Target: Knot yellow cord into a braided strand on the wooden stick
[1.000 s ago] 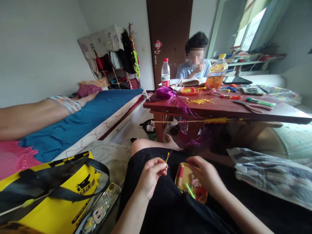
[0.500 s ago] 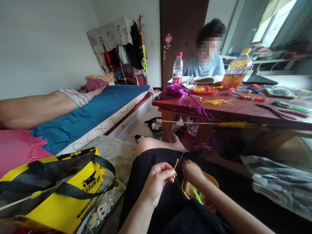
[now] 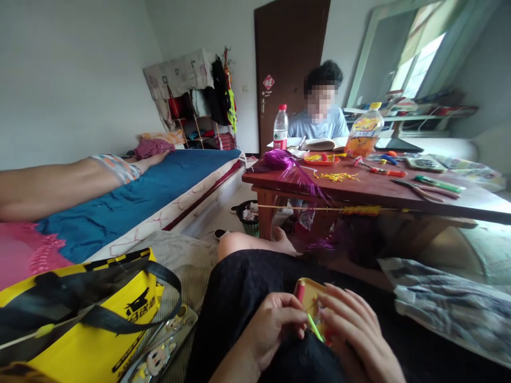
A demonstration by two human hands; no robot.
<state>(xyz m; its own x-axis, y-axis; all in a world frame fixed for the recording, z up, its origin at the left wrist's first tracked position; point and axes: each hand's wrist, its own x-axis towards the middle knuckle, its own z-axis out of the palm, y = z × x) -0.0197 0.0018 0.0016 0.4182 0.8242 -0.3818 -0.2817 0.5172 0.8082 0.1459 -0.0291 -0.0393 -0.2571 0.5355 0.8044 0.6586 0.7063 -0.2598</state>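
My left hand (image 3: 277, 324) is over my lap with thumb and fingers pinched together. Whatever lies between those fingertips is hidden. Facing it, my right hand (image 3: 353, 327) reaches over a small yellow tray (image 3: 306, 282), fingers stretched side by side and thumb out of sight. The tray rests on my dark-clothed lap, partly covered by both hands. In it a bright green stick (image 3: 315, 328) shows between the hands, close to the left fingertips. A red cylinder (image 3: 300, 290) stands at the tray's left edge.
A wooden table (image 3: 279, 183) ahead carries purple strands (image 3: 293, 167), yellow pieces (image 3: 338, 177), pliers (image 3: 417, 190) and bottles. A person (image 3: 315, 125) sits behind it. Beside me are a yellow bag (image 3: 99, 335) on the left and a plastic bag (image 3: 443, 308) on the right.
My left hand has lowered to the tray, and the thin yellow piece with a red tip it held is out of sight. My right hand has drawn back and its fingers have straightened.
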